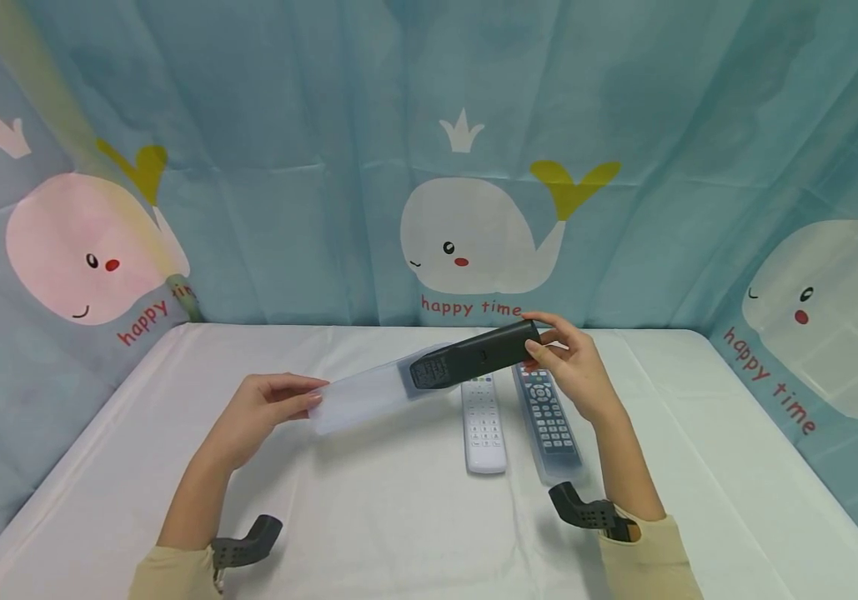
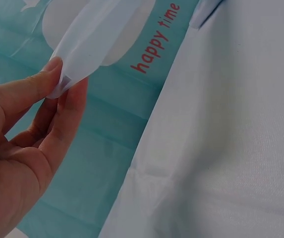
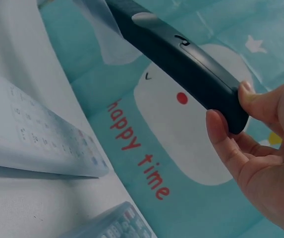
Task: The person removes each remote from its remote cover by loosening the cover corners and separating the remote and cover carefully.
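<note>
A black remote control (image 1: 484,354) is held tilted above the table, back side up, its right end higher. My right hand (image 1: 574,367) pinches that end between thumb and fingers. The remote's left end sits inside a translucent plastic sleeve (image 1: 368,396), with most of its body outside. My left hand (image 1: 271,412) pinches the sleeve's far left end; in the left wrist view the thumb and fingers press the thin film (image 2: 82,54) together. In the right wrist view the sleeve's mouth surrounds the black remote (image 3: 181,59).
On the white-covered table (image 1: 383,517) lie a white remote (image 1: 484,429) and a dark grey remote (image 1: 549,425) in a clear cover, side by side below the held one. A blue whale-print curtain (image 1: 308,208) stands behind the table.
</note>
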{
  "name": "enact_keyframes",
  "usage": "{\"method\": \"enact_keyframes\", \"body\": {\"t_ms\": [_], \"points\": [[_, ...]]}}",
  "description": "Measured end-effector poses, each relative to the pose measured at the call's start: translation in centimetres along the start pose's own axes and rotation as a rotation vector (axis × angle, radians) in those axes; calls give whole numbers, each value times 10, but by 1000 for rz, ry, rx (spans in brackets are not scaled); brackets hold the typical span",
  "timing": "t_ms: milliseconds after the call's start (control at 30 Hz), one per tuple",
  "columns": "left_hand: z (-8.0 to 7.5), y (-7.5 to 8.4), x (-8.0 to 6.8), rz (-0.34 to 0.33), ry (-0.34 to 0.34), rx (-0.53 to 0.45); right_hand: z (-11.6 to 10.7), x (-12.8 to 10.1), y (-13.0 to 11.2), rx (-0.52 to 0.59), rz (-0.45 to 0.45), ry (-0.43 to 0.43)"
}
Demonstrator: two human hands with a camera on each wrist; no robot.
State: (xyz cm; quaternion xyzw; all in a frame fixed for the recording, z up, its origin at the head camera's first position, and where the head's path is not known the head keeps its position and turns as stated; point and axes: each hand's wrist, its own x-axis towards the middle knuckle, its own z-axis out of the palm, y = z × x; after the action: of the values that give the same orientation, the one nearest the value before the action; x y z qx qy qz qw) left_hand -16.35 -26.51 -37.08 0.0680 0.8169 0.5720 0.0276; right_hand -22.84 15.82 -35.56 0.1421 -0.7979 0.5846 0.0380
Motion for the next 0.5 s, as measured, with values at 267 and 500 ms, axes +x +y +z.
{"method": "enact_keyframes", "body": {"t_ms": [267, 500], "points": [[9, 0, 2, -9, -31, 99, 0, 0, -2, 36, 2, 12], [24, 3, 6, -7, -45, 194, 7, 0, -3, 51, -43, 2]]}}
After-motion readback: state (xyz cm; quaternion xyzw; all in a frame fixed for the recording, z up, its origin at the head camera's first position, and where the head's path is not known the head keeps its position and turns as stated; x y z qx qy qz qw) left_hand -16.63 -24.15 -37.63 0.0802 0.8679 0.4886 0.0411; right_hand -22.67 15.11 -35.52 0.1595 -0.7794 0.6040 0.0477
